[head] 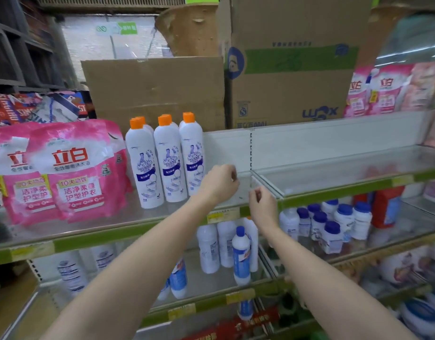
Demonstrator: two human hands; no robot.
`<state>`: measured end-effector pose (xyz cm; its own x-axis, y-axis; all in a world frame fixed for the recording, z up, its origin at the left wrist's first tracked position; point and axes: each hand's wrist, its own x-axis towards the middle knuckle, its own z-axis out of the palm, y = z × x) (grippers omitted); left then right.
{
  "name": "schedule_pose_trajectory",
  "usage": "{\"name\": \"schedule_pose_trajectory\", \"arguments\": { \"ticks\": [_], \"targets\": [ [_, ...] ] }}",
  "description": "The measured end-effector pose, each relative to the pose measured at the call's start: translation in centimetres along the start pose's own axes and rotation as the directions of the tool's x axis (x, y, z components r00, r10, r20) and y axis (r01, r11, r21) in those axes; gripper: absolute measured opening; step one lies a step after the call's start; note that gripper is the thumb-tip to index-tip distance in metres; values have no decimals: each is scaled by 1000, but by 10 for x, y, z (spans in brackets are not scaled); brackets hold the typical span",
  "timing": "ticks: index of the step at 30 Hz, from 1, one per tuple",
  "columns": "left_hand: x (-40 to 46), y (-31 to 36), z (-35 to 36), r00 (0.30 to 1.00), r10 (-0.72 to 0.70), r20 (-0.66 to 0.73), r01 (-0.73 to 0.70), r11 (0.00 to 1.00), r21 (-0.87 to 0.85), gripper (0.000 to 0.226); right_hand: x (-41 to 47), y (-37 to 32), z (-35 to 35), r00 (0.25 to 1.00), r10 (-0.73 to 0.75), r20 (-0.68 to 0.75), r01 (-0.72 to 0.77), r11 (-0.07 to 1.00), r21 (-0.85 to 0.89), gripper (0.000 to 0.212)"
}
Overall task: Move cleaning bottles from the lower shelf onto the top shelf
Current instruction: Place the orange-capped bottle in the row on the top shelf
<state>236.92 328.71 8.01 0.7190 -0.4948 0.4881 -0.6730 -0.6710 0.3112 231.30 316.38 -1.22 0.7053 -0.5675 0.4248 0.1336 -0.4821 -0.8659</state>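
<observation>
1. White plastic cleaning bottles with orange caps stand upright in a tight cluster on the top shelf with a green front edge, three in front and at least two more behind them.
2. Just left of that cluster, pink detergent pouches with red characters lean on the same shelf.
3. The left hand hovers over the shelf just right of the rightmost orange-capped bottle, fingers curled in loosely and holding nothing.
4. The right hand hangs near the shelf's front edge, beside the clear divider that separates the two shelf sections; its fingers are also curled and hold no bottle.
5. The two hands are near each other but apart.
6. On the lower shelf, seen through the clear top shelf, stand white bottles with blue labels and blue caps; some are blurred.
7. Further right on that level sits a group of short white bottles with dark blue caps, with a red container beside them.
8. Brown cardboard boxes rise behind the top shelf.
</observation>
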Motion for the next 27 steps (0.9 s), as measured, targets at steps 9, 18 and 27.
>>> {"name": "schedule_pose_trajectory", "arguments": {
  "ticks": [9, 18, 27],
  "targets": [
    [-41, 41, 104, 874, 88, 478, -89, 996, -21, 30, -26, 105, -74, 954, 298, 44, -277, 926, -257, 31],
    [-38, 50, 212, 814, -98, 573, 181, 979, -89, 17, 3, 189, -111, 876, 454, 164, -389, 866, -315, 10],
    [-15, 49, 286, 776, -356, 520, 404, 915, 24, 18, 44, 257, -102, 774, 465, 429, -380, 884, -273, 6]
  ]
}}
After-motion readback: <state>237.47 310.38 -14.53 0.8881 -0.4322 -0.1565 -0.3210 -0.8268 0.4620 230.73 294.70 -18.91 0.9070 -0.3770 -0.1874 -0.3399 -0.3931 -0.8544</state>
